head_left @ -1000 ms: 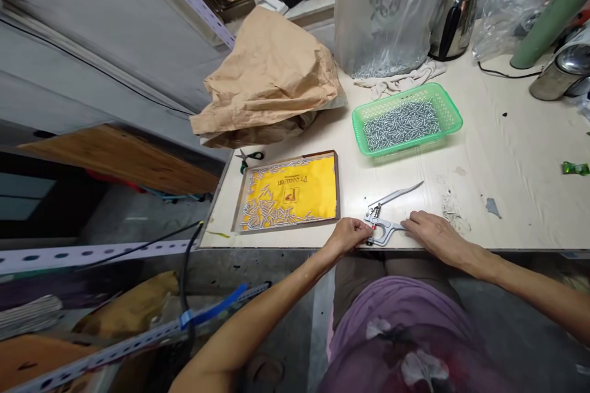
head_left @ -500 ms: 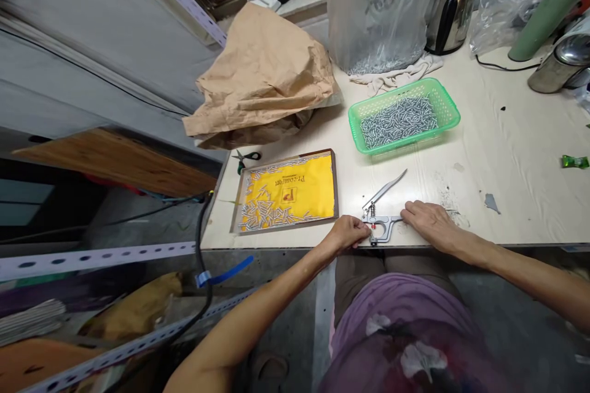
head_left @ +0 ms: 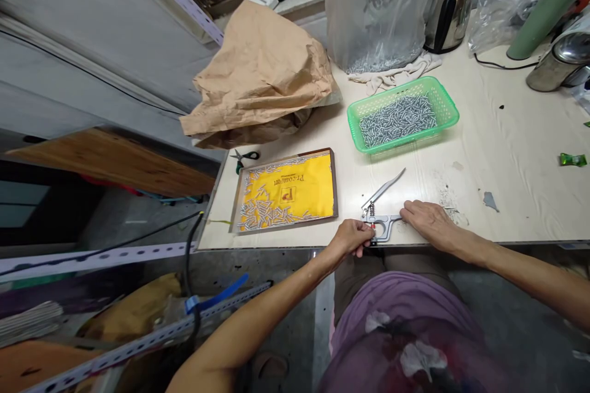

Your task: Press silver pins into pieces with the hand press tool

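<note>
The tool lies on the table, close to its front edge and between the two hands. Probably it is put there so that both hands can meet it without stretching, while the table carries its weight. Its far handle slants away from the near one, with no finger upon it, and so the tool seems to be at its rest opening.

The right hand has its fingers bent and closed around the end of the near handle; this grip likely keeps the tool from turning. The palm faces down and seems to rest on the table.

The left hand is not spread: thumb and fingertips are pressed together at the tool's head, just beside the red part. Whether something small is between these fingertips, I cannot tell.

Beyond the left hand and to its left lies the tray, with loose metal pins on a yellow sheet. They gather mostly at the tray's near left side; spread flat like this, they should be easy to take singly. Beyond both hands, farther than the tool, stands the basket, where many small metal pieces lie in a heap. Its walls probably keep them from rolling.
</note>
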Motion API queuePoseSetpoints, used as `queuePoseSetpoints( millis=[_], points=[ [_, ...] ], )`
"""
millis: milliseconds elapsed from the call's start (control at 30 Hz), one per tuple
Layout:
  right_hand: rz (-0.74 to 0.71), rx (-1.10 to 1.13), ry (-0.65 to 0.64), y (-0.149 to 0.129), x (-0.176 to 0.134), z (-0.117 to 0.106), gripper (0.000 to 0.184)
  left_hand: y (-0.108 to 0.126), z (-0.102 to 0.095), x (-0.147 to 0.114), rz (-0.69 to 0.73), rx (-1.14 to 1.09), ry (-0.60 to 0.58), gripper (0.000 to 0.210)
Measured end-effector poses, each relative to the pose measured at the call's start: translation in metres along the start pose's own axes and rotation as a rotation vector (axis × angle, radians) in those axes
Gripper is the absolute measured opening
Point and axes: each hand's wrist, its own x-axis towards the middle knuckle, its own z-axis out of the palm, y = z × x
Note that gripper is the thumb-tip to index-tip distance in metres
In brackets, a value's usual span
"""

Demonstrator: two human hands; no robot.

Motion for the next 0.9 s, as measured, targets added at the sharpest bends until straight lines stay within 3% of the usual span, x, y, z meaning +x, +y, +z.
queuePoseSetpoints(
  millis=[367,500,567,733,900],
  points=[
    [0.030,0.027,-0.039,0.007,0.002,-0.003,0.010,0.007,0.011,-0.011,-0.082,-0.172,0.069,0.021],
    [0.015,0.000,0.001,0.030,0.015,-0.005,0.074,0.004,0.012,-0.010,-0.077,-0.198,0.081,0.021],
    [-0.015,0.004,-0.053,0.043,0.024,-0.004,0.092,0.002,0.013,-0.010,-0.076,-0.211,0.092,0.019],
    [-0.049,0.026,-0.102,0.058,0.043,0.000,0.102,0.000,0.013,-0.011,-0.080,-0.235,0.103,0.017],
    [-0.049,-0.023,-0.097,0.050,0.045,-0.008,0.084,0.002,0.014,-0.011,-0.093,-0.257,0.107,0.017]
  ],
)
